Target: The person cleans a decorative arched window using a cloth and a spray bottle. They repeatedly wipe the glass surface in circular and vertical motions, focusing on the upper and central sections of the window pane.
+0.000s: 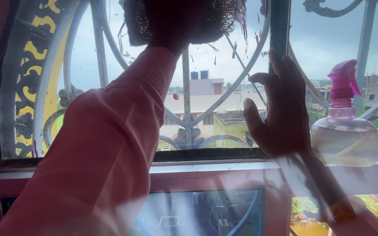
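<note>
Head view: left hand (171,26) grip clamps cloth (215,19); right hand (281,109) spread (spray bottle (344,126) beside)

We see a clear plastic spray bottle with a pink trigger head (344,126) standing on the window sill (224,167) at its right end. Our right hand (281,113) lies just left of it against the pane, before the curled white metal window grille (187,109). Our left hand (176,26) presses a dark mesh cloth (215,17) high on the glass, left of it.

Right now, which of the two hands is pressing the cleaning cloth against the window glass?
The left hand, raised high in the pink sleeve, presses the dark mesh cloth on the glass. The right hand is bare, spread beside the pink-topped spray bottle.
</note>
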